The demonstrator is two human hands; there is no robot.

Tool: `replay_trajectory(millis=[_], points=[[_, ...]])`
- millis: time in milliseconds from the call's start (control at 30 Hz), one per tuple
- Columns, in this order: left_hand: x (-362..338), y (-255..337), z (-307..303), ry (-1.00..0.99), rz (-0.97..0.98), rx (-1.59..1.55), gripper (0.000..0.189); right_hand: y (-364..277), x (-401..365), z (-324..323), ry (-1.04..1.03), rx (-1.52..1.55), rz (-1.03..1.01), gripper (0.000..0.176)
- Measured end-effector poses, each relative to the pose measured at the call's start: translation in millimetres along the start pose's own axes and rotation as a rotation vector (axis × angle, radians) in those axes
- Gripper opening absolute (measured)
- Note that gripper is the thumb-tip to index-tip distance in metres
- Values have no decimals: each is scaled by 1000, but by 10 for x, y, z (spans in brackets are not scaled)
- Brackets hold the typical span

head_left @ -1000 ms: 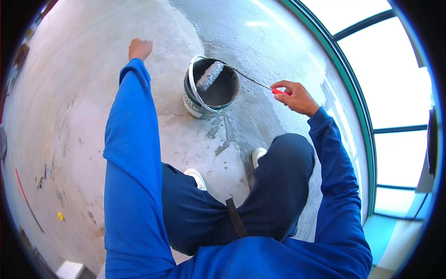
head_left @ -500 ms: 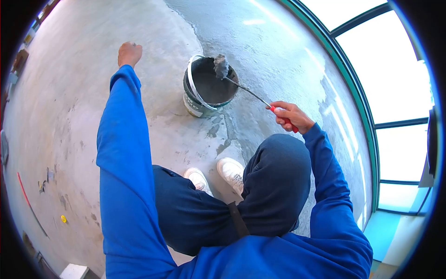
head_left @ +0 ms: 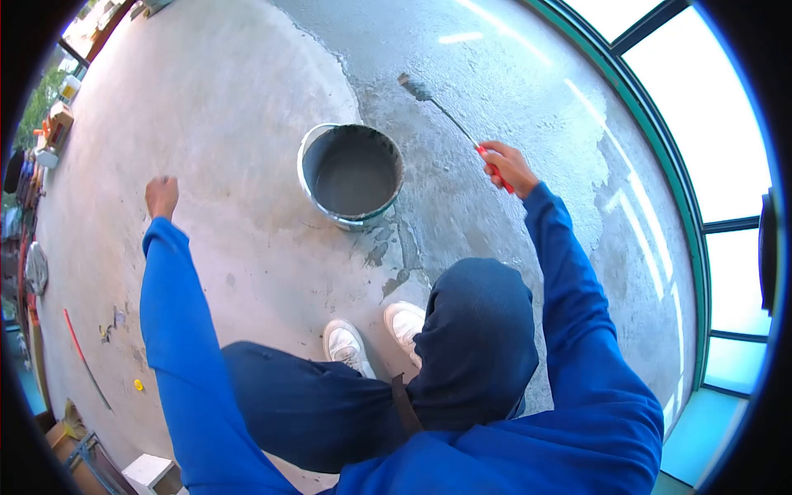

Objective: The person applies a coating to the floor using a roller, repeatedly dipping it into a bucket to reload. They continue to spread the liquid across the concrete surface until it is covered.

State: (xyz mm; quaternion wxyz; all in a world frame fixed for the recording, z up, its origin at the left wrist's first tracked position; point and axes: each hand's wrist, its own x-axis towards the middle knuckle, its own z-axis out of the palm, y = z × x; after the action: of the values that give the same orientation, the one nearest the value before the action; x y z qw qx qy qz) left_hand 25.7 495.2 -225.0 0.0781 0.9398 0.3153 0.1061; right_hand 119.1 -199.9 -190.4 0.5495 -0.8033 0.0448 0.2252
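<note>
My right hand [head_left: 510, 169] is wrapped round the red handle of a small paint roller [head_left: 452, 120]. Its thin metal rod points up and left, and its head, coated in grey, is over the wet grey floor beyond the bucket. A bucket [head_left: 308, 177] of smooth grey liquid stands in front of my feet, its white handle lowered against the rim. To the left of the bucket, my left hand [head_left: 162, 196] is closed in a fist above the dry floor, with nothing visible in it.
Wet grey coating [head_left: 528, 107] covers the floor ahead and right, bordering paler dry floor [head_left: 239, 82]. Green-framed windows [head_left: 697, 124] line the right side. Along the left edge are boxes [head_left: 58, 124], a red-ended stick [head_left: 82, 355], a yellow cap [head_left: 139, 384] and a white block [head_left: 148, 472].
The roller head has moved from above the bucket out over the wet floor beyond it. The bucket's handle has dropped to its rim. My left hand has moved left and nearer my body.
</note>
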Motion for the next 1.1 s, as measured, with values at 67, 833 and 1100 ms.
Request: replay_trajectory(millis=[67,833,1100], points=[[-110,-129,-168,12,-32,3,33,209,601,62,46,-83,-44,32],[66,438,170,-49,-6,27,35,2322,-1476,-404,348,-712,-115,32],[171,427,300,-57,53,21,36,2289,-2660,-839,333,-633,81,34]])
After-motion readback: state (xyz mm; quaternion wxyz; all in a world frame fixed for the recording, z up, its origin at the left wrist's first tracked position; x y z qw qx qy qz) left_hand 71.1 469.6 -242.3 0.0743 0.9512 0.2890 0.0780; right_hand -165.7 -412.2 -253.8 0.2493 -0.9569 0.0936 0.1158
